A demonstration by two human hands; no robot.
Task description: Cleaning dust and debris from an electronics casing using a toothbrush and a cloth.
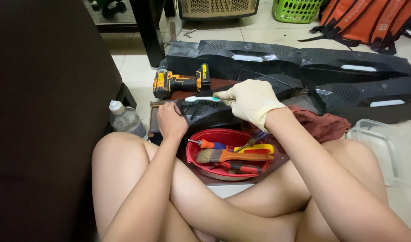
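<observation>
My right hand (250, 101), in a pale rubber glove, grips a toothbrush (201, 98) with a white and teal head, its bristles resting on a black perforated plastic panel (205, 114). My bare left hand (169, 120) holds the left end of that panel, steadying it above my crossed legs. Just below the panel sits a red bowl (201, 136) holding a paintbrush (232, 156) with an orange handle and several screwdrivers.
An orange and black cordless drill (180, 81) lies behind the panel. More black panels (304, 60) stretch across the floor. A water bottle (124, 118) stands at left, a reddish rag (322, 123) and clear plastic tray (387, 148) at right. Green basket (297, 10) and orange backpack (371, 20) stand far back.
</observation>
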